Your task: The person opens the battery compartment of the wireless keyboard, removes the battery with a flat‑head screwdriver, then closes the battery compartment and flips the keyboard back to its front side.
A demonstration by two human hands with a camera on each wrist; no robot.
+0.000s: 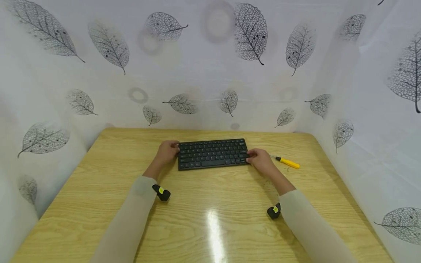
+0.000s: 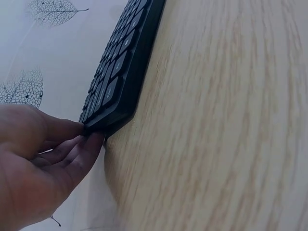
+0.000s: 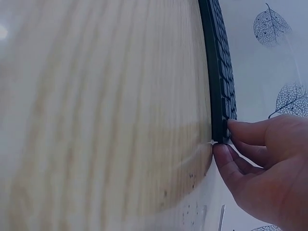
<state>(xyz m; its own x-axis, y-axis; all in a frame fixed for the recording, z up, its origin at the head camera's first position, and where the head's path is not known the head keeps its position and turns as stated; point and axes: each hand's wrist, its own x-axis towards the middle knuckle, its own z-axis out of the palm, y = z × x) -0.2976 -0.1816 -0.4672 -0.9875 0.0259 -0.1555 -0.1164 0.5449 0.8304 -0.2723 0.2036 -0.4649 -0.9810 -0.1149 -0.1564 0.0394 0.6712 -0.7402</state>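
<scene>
A black keyboard (image 1: 212, 153) lies near the back of the wooden table, its right end turned slightly toward the wall. At its left end, my left hand (image 1: 167, 151) pinches the edge between thumb and fingers. My right hand (image 1: 261, 159) grips the opposite short edge in the same way. In the left wrist view the thumb and fingertips of the left hand (image 2: 43, 163) meet at the keyboard's corner (image 2: 113, 113). The right wrist view has the right hand's fingers (image 3: 248, 131) on the keyboard's end (image 3: 220, 96). Whether the keyboard is slightly raised is hard to tell.
To the right of my right hand lies a screwdriver (image 1: 289, 163) with a yellow handle, its shaft partly behind the hand. Small dark specks (image 3: 190, 185) dot the table (image 1: 184, 226) nearby. A leaf-patterned curtain (image 1: 204, 73) hangs behind the table and along both sides.
</scene>
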